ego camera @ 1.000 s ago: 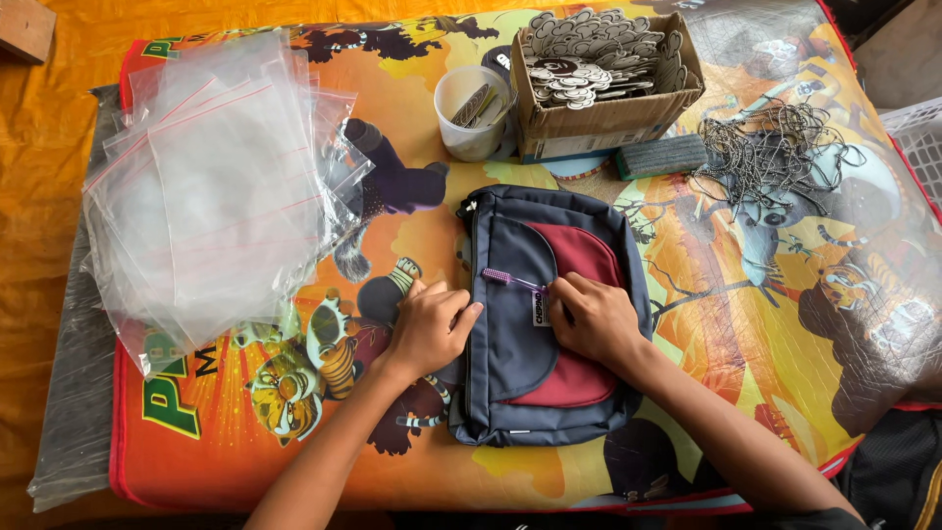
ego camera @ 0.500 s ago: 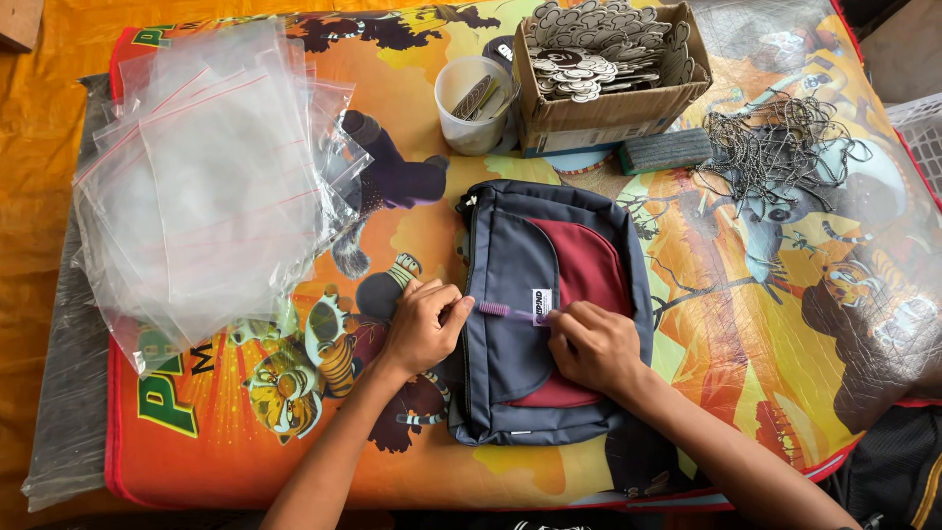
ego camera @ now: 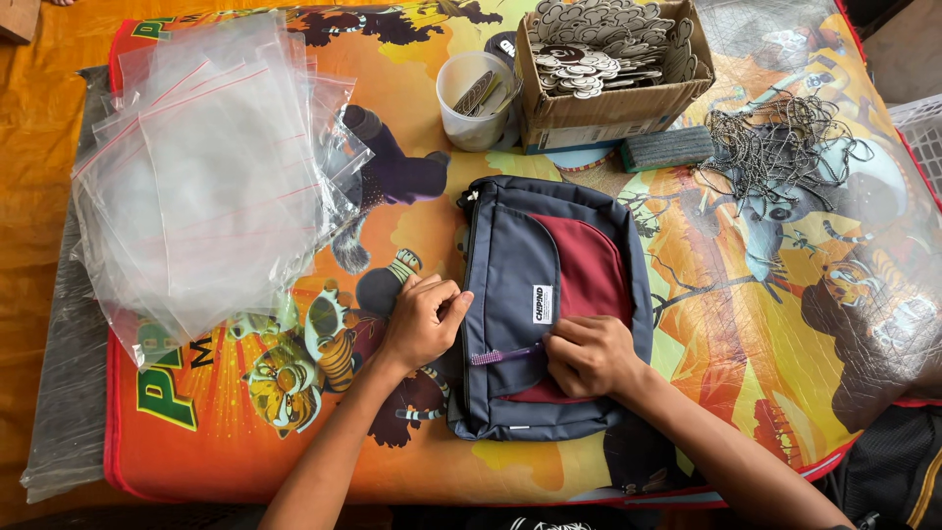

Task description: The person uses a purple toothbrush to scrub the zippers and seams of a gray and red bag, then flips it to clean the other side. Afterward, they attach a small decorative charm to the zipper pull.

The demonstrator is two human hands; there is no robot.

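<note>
1. The bag (ego camera: 549, 304) lies flat at table centre, front pocket up.
2. The left hand (ego camera: 422, 322) pinches the bag's 9 o'clock edge, fingers together, steadying it.
3. The right hand (ego camera: 589, 355) curls shut on the purple strap (ego camera: 505, 354).
4. The plastic sleeves (ego camera: 211, 177) sit at 10 o'clock; the cardboard box (ego camera: 613, 79) at 12 o'clock.
5. Open room lies at 3 o'clock.

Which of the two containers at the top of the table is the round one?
The white plastic cup, left of the brown cardboard box. The cup has a round rim; the box is square-cornered and full of flat cut-out tags.
</note>
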